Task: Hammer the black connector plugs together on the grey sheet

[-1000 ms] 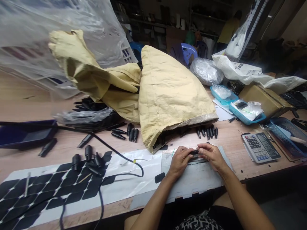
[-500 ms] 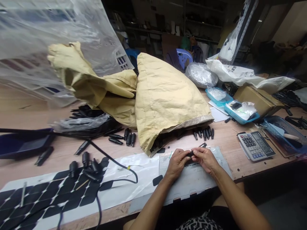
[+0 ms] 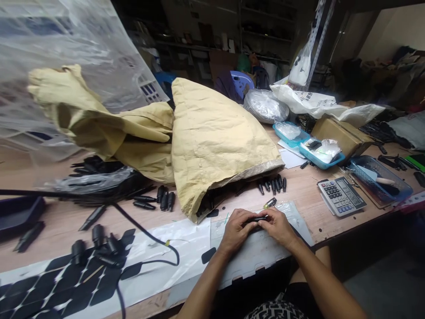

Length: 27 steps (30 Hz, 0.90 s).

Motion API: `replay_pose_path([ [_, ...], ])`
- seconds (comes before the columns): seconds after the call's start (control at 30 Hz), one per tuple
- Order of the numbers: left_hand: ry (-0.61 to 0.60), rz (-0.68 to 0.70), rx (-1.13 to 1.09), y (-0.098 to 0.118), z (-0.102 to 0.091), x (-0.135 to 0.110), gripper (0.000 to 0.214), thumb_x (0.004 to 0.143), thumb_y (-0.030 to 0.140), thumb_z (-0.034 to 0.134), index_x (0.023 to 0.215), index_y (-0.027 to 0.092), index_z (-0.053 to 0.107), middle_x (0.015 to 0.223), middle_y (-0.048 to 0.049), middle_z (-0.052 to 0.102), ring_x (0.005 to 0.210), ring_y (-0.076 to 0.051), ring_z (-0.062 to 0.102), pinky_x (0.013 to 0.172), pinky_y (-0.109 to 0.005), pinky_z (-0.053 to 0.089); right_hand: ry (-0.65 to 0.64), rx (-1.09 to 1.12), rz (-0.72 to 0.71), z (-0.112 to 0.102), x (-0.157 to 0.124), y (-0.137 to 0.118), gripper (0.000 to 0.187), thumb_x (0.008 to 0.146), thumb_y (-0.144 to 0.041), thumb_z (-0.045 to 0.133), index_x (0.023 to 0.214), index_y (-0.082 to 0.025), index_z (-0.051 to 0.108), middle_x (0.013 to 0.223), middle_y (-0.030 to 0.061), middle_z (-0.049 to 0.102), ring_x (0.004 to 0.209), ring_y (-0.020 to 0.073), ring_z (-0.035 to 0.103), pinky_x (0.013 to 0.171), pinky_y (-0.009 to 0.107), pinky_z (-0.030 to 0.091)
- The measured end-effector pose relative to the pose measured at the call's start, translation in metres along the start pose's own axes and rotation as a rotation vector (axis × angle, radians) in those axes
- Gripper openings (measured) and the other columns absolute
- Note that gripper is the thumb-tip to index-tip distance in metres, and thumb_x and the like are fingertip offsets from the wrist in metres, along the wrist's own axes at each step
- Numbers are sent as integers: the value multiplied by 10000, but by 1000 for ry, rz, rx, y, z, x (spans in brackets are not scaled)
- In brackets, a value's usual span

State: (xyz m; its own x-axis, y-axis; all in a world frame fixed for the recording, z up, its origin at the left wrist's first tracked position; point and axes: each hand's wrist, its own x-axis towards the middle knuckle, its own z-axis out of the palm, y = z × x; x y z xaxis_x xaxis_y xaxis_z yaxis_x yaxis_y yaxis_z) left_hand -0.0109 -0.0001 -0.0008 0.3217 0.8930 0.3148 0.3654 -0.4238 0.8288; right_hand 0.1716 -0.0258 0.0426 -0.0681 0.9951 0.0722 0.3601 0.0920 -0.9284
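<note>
Pinching a small black plug point(image 3: 257, 219) by its ends, left hand point(image 3: 236, 230) and right hand point(image 3: 278, 227) sit close over the table point(image 3: 312, 195). It looks light, stiff and a bit slick, so the ends give the surest hold.

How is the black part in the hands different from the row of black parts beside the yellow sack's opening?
The black part is one piece, held between the fingers of the left hand and right hand above the white sheet; the row of parts is several pieces, untouched, on the table. The black part lies sideways; the row of parts points roughly away from the person. All are black and slim.
</note>
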Motion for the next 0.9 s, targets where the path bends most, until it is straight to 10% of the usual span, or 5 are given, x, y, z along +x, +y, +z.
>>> replay_pose_path([
  [0.43,38,-41,-20,5,-1,-1,244,852,365,643,1040,215,685,951,-65,689,958,-241,572,878,-417,483,520,482,329,-92,3,22,412,581,-391,853,843,-179,617,686,-7,678,649,178,695,606,278,538],
  [0.77,47,23,150,4,6,-1,528,861,404,661,1346,247,525,1160,-79,626,1052,-244,554,923,-405,449,132,-97,27,-30,-3,12,120,759,-191,679,876,-191,705,857,33,717,786,194,645,759,333,509],
  [0.9,-64,122,288,3,9,0,281,883,396,648,1125,261,696,983,-56,672,963,-239,550,869,-384,429,73,-423,-179,-10,-7,7,172,752,-85,672,862,-216,692,863,51,709,888,245,599,824,376,481],
])
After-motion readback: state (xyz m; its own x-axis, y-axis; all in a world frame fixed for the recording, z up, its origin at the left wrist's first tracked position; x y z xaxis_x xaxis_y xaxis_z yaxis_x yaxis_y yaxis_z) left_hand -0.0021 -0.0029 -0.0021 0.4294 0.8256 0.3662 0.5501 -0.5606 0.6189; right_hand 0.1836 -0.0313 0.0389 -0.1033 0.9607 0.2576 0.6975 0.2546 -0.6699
